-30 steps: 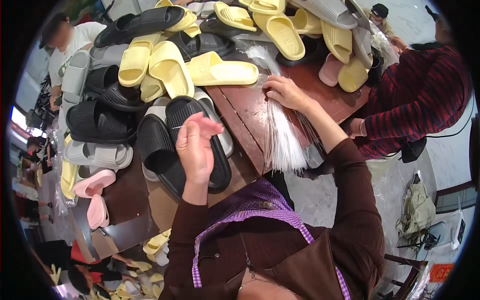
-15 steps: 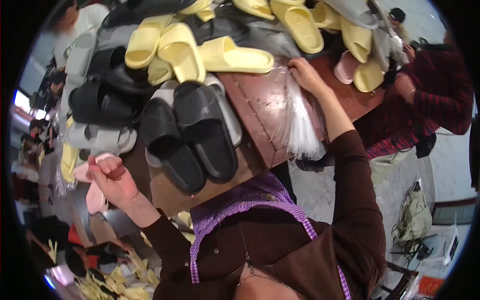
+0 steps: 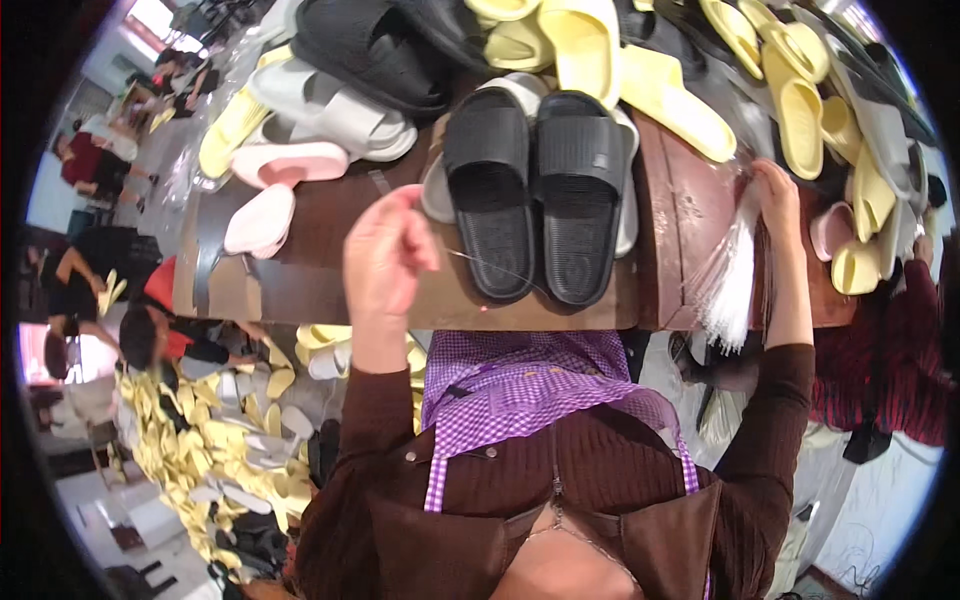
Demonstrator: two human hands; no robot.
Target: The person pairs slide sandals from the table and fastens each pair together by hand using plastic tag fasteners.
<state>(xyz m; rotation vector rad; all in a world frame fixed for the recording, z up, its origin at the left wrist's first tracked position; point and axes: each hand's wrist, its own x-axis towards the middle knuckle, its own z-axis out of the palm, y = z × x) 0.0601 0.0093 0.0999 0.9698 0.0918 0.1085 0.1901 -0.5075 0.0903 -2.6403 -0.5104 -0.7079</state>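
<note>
A pair of black slide slippers (image 3: 533, 210) stands side by side at the table's near edge, with grey slippers (image 3: 628, 180) partly hidden beneath them. Just left of the pair is my left hand (image 3: 385, 262), its fingers pinched on a thin clear strand (image 3: 475, 260) that reaches across the black soles. To the right, the fingers of my right hand (image 3: 778, 205) are curled at the top of a bundle of whitish clear plastic strands (image 3: 728, 285), which fans out toward the table edge. Two pink slippers (image 3: 262, 220) lie left of my left hand.
Yellow slippers (image 3: 675, 100), grey slippers (image 3: 335, 110) and black slippers (image 3: 375, 55) are heaped along the far side of the brown table (image 3: 400, 300). A large pile of slippers (image 3: 215, 440) covers the floor at left. A person in a dark striped top (image 3: 880, 370) is at right.
My view has turned, so the table now lies level. My left hand has moved away from the pink slippers toward the black pair. My right hand stays at the strand bundle.
</note>
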